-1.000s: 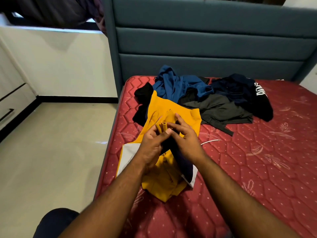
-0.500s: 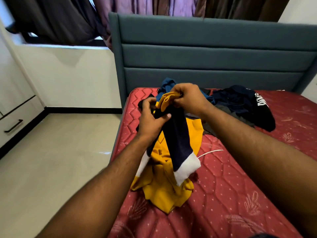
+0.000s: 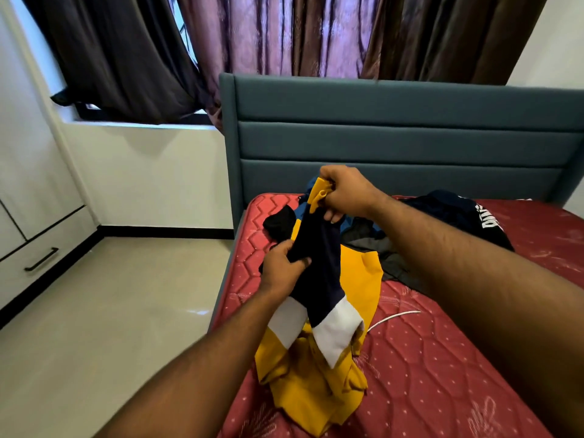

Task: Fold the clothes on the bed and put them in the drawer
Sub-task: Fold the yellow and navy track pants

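Red mattress [image 3: 442,358], drawer [image 3: 41,260] far left; yellow shirt [image 3: 319,384] hangs lengthwise, top end up; right hand [image 3: 344,194] clamps collar, left hand [image 3: 284,270] pinches navy panel lower; hem rests on mattress; other clothes [image 3: 458,216] behind.

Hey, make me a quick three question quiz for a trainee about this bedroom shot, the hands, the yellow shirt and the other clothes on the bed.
1. True or false: the yellow shirt lies neatly folded on the mattress.
2. Which hand grips the shirt's yellow end at the top? A. left hand B. right hand C. neither
3. Fill in: the drawer with the dark handle stands to the person's ____.

Key
1. False: both hands hold it up, with its lower part bunched on the mattress.
2. B: the left hand grips the navy part lower down.
3. Left, across the floor; the pile of dark clothes lies by the headboard.
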